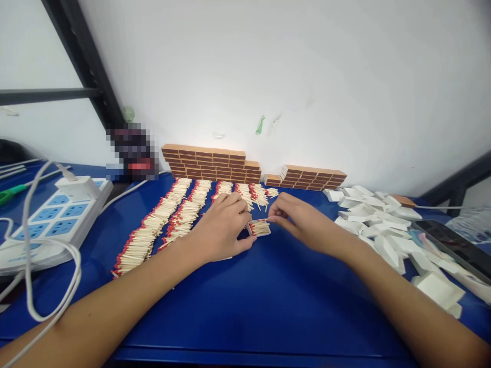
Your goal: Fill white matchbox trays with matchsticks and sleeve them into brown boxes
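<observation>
A small white matchbox tray (260, 228) filled with red-tipped matches sits on the blue table. My left hand (226, 225) grips its left side, thumb at the near corner and curled fingers at the far one. At the right end of the tray, my right hand (293, 219) has thumb and forefinger pinched together; whatever is between them is too small to make out. Behind and left of the hands, loose matches (143, 240) lie in several long rows, partly covered by my left hand. A pale flat piece (224, 259) shows under my left wrist.
Brown-sided matchboxes (207, 163) are stacked against the wall, with a lower stack (312, 178) to their right. White empty trays (378, 217) are heaped at the right beside a phone (456, 248). A power strip (57, 220) and looping white cable (72, 255) occupy the left.
</observation>
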Available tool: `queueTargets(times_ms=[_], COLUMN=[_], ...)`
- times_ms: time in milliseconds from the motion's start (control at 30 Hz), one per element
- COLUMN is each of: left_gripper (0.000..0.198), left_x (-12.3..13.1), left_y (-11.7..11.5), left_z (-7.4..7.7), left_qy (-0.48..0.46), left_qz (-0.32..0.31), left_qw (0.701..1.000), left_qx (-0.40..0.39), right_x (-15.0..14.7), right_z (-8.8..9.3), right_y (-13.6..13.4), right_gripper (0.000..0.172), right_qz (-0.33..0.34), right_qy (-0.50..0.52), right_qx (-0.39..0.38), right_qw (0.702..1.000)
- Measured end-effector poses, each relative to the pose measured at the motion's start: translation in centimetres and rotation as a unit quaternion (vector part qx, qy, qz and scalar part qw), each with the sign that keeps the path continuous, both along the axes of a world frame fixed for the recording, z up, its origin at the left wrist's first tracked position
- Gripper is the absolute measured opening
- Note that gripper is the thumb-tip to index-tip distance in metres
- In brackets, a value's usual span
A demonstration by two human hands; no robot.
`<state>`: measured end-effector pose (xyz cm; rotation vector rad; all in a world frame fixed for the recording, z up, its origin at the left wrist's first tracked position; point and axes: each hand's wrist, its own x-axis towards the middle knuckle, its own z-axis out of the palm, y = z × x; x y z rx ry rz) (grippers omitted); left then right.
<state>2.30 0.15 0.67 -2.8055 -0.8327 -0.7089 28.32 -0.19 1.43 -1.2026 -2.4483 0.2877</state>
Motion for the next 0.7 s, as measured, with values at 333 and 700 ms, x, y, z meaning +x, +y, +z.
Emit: queueTargets(times_ms=[333,700], left_gripper=[0.021,0.022], left_x=[0.0,0.0], left_y=[-0.1,-0.2], left_z=[0.0,0.2], left_qy=[-0.006,-0.003], left_qz=[-0.008,-0.008], left_qw=[1.000,1.000], left_qx=[-0.016,-0.020], right_x=[-0.7,-0.1], right_z=[0.1,0.3], right_y=[-0.6,-0.2], right_gripper=[0.014,0.017], right_qz=[0.009,0.020], right_qy=[0.023,-0.007], right_qx=[-0.020,-0.073], right_qw=[0.999,0.997])
